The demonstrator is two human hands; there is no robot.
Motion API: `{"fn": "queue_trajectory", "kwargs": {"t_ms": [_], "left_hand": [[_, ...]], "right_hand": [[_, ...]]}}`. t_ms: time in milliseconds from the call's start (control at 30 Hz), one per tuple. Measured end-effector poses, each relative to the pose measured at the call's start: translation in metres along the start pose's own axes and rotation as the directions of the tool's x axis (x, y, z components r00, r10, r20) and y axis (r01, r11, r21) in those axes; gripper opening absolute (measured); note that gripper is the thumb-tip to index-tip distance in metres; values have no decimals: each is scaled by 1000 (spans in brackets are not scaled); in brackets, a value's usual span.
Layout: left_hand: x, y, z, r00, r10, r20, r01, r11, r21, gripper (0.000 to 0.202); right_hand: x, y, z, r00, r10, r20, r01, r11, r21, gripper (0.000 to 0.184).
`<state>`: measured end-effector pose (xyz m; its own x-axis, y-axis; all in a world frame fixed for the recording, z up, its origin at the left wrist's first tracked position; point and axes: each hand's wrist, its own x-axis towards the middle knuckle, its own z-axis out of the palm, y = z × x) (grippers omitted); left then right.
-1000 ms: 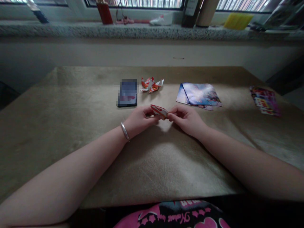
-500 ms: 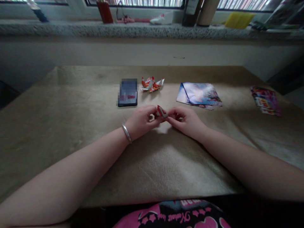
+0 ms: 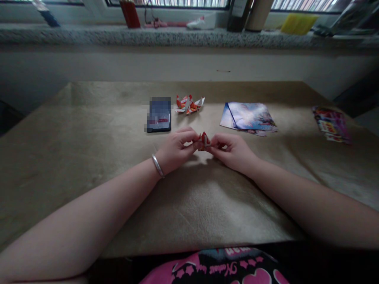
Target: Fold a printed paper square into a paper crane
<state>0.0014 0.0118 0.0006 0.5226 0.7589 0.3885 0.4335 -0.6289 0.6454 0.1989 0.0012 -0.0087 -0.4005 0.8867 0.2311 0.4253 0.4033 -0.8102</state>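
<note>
A small folded piece of red and white paper is held between my two hands, just above the table. My left hand, with a silver bangle at the wrist, pinches its left side between thumb and fingers. From the right, my right hand pinches the other side. Fingertips hide part of the folds. Beyond the hands lie several red, orange and white folded paper pieces in a pointed cluster.
A dark phone or tablet lies left of the paper cluster, its screen partly blurred out. To the right are blue-and-pink printed sheets and a stack of colourful printed papers. A cloth-covered table meets the wall below a stone windowsill.
The folded paper has turned between my fingers, its red point now more upright. My left fingers have shifted slightly on it; my right hand is nearly unmoved.
</note>
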Motion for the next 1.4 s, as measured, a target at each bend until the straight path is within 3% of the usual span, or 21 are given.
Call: {"fn": "queue_trajectory", "kwargs": {"t_ms": [133,333,500,700,967,1200,1400], "left_hand": [[0,1,1,998,-51,27,51,999,-12,18],[0,-4,5,986,-156,56,160,983,-91,23],[1,-5,4,985,-139,101,141,990,-16,17],[0,-4,5,984,-155,83,137,972,189,16],[0,4,9,989,-136,51,112,940,323,12],[-2,-4,6,988,-127,91,124,991,45,24],[-3,0,3,993,-53,110,76,974,-213,26]], "right_hand": [[0,-1,-1,998,-55,-8,54,994,-93,20],[1,0,0,999,26,-37,-30,994,-108,16],[2,2,2,997,71,-1,-71,995,-72,13],[4,2,2,997,70,25,-69,997,-26,13],[0,-1,5,999,20,-40,-29,969,-246,15],[3,1,0,1000,8,24,-3,974,-227,12],[5,5,-4,992,-25,126,39,993,-110,14]]}}
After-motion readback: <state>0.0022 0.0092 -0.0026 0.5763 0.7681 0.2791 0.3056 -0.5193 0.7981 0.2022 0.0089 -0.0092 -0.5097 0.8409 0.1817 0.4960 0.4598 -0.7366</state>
